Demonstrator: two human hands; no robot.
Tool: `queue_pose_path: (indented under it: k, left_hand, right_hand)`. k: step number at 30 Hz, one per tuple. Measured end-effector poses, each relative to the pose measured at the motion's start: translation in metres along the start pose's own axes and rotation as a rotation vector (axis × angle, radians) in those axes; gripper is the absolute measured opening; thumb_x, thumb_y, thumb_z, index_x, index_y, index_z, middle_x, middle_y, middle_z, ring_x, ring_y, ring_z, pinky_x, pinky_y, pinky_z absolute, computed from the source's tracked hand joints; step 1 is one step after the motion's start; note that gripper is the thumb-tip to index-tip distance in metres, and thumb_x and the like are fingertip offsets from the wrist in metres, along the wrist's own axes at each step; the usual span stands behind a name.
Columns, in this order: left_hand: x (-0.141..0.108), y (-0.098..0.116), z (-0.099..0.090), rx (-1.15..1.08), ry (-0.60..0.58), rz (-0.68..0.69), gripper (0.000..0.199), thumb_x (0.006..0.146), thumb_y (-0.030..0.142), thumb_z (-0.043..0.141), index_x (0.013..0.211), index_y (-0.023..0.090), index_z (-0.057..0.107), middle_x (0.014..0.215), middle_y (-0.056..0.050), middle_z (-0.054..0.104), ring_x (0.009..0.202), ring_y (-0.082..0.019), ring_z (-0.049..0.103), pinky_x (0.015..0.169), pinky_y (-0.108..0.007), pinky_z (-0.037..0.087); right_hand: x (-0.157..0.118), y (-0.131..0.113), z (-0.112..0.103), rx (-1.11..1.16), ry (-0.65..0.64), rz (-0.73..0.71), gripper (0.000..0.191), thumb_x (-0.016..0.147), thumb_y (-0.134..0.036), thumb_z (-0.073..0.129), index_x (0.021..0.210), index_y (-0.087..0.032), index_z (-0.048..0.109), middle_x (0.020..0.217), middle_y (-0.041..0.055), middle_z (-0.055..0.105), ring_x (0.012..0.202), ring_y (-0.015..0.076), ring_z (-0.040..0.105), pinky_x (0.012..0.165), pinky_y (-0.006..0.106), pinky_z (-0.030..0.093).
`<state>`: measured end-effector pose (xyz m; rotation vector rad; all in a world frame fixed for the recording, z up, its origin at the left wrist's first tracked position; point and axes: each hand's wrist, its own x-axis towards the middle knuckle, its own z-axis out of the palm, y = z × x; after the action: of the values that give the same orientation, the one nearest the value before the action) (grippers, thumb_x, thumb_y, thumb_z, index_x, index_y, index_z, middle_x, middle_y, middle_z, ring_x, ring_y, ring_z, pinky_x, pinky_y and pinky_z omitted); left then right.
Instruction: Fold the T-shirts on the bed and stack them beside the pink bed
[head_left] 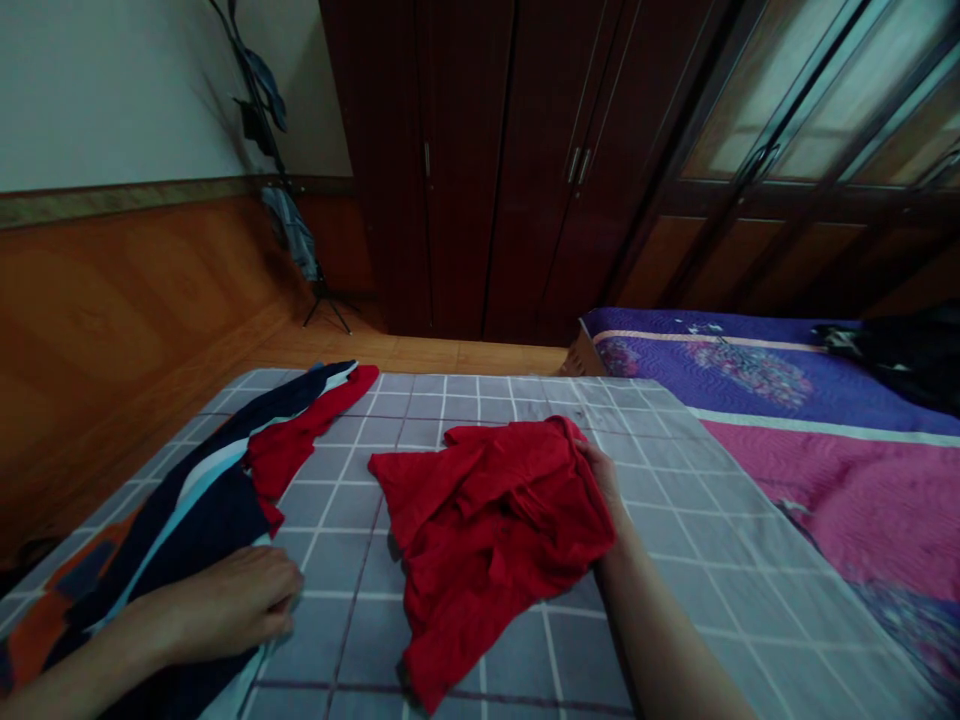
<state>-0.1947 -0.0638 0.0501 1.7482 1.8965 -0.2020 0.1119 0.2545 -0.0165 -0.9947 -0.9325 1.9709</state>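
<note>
A crumpled red shirt (502, 530) lies partly spread on the grey checked bed cover (570, 660). My right hand (604, 480) grips its right edge, fingers behind and inside the cloth, so they are partly hidden. To the left, my left hand (255, 595) hovers at the edge of a navy garment (217, 530) with white and light blue stripes. Its fingers are curled in, and no cloth shows between them. Another red piece of cloth (289, 440) lies against the navy garment, and orange cloth (82, 580) shows farther left.
On the right is a second surface with a purple and pink floral cover (847, 470), bearing a black garment (907, 355). Dark red wardrobe doors (480, 180) stand beyond the bed. A coat stand (262, 120) with hanging clothes is at the back left.
</note>
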Motion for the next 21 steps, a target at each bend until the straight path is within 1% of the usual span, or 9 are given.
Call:
queue_pose_path:
  k: [2,4,7,9,11,13,15,18,21]
  left_hand:
    - [0.003,0.007,-0.008,-0.019,0.041,0.025,0.013,0.081,0.025,0.05,0.082,0.022,0.062,0.084,-0.003,0.064,0.08,-0.021,0.06,0.073,-0.03,0.04]
    - [0.016,0.026,-0.017,-0.062,0.153,0.098,0.018,0.086,0.031,0.048,0.097,0.024,0.06,0.094,-0.003,0.063,0.091,-0.021,0.06,0.078,-0.03,0.041]
    - [0.05,0.061,-0.023,-0.101,0.34,0.189,0.029,0.089,0.038,0.048,0.114,0.025,0.052,0.111,-0.004,0.058,0.102,-0.021,0.057,0.084,-0.03,0.041]
    - [0.074,0.078,-0.022,-0.092,0.444,0.203,0.039,0.086,0.037,0.052,0.122,0.023,0.047,0.12,-0.006,0.054,0.105,-0.022,0.056,0.085,-0.03,0.041]
    - [0.096,0.086,-0.018,-0.095,0.512,0.181,0.026,0.085,0.03,0.052,0.109,0.021,0.056,0.11,-0.005,0.059,0.096,-0.02,0.059,0.08,-0.028,0.042]
    - [0.112,0.084,-0.019,-0.129,0.572,0.131,0.011,0.085,0.023,0.049,0.086,0.021,0.06,0.09,-0.003,0.064,0.084,-0.018,0.061,0.073,-0.026,0.042]
    - [0.123,0.076,-0.025,-0.174,0.644,0.06,0.015,0.086,0.02,0.045,0.077,0.021,0.058,0.077,-0.001,0.064,0.076,-0.017,0.062,0.068,-0.025,0.04]
    - [0.132,0.061,-0.039,-0.21,0.765,-0.05,0.016,0.088,0.023,0.042,0.083,0.021,0.057,0.076,-0.001,0.065,0.073,-0.016,0.062,0.065,-0.025,0.039]
    - [0.136,0.048,-0.045,-0.231,0.884,-0.157,0.016,0.088,0.026,0.043,0.086,0.021,0.058,0.08,-0.002,0.067,0.075,-0.017,0.062,0.067,-0.025,0.038]
  right_hand:
    - [0.002,0.0,0.003,-0.071,0.018,-0.021,0.028,0.061,-0.036,0.057,0.081,-0.019,0.067,0.077,0.0058,0.071,0.077,0.026,0.067,0.073,0.039,0.053]
    - [0.003,-0.001,0.005,-0.158,0.056,-0.059,0.03,0.06,-0.039,0.058,0.081,-0.019,0.066,0.079,0.0072,0.071,0.08,0.0272,0.067,0.073,0.039,0.053]
    - [0.002,-0.008,0.009,-0.309,0.173,-0.156,0.039,0.061,-0.043,0.06,0.088,-0.015,0.066,0.088,0.0097,0.069,0.089,0.0303,0.063,0.076,0.04,0.05]
    - [-0.005,-0.018,0.014,-0.4,0.275,-0.244,0.052,0.061,-0.043,0.063,0.103,-0.014,0.063,0.103,0.0112,0.066,0.1,0.032,0.058,0.082,0.041,0.046]
    - [-0.017,-0.029,0.022,-0.612,0.406,-0.436,0.066,0.061,-0.043,0.066,0.119,-0.015,0.056,0.117,0.0128,0.059,0.107,0.0316,0.052,0.088,0.042,0.042]
    - [-0.034,-0.037,0.035,-0.92,0.451,-0.657,0.063,0.066,-0.043,0.064,0.123,-0.017,0.054,0.114,0.0126,0.059,0.101,0.0285,0.054,0.087,0.042,0.041]
    - [-0.052,-0.037,0.054,-1.182,0.279,-0.782,0.046,0.075,-0.042,0.059,0.115,-0.019,0.06,0.1,0.01,0.063,0.087,0.0243,0.057,0.081,0.039,0.044]
    - [-0.071,-0.02,0.081,-1.399,-0.137,-0.771,0.04,0.077,-0.04,0.061,0.112,-0.02,0.062,0.1,0.0096,0.062,0.088,0.0232,0.058,0.077,0.034,0.045]
    - [-0.073,0.005,0.094,-1.616,-0.275,-0.728,0.024,0.078,-0.026,0.059,0.099,-0.018,0.067,0.098,0.0107,0.061,0.091,0.0244,0.056,0.073,0.032,0.043]
